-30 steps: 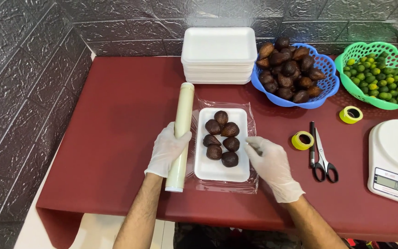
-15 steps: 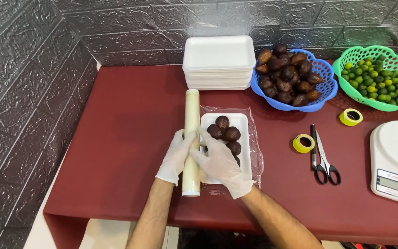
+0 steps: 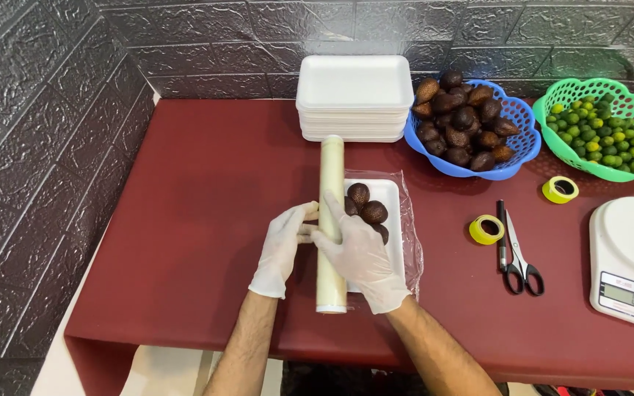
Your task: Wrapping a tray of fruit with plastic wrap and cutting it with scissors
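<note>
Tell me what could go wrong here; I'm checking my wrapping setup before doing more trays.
The film may cling to itself and bunch, since both the left hand and right hand crowd the cling film roll beside the foam tray. Tugging the film could tip the tray and roll the brown fruits off. The tray sits near the table edge.

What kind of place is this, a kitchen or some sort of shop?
Probably a small fruit-packing station: a stack of white foam trays, a white digital kitchen scale and a roll of clear cling film held by both gloved hands on a dark red table.
</note>
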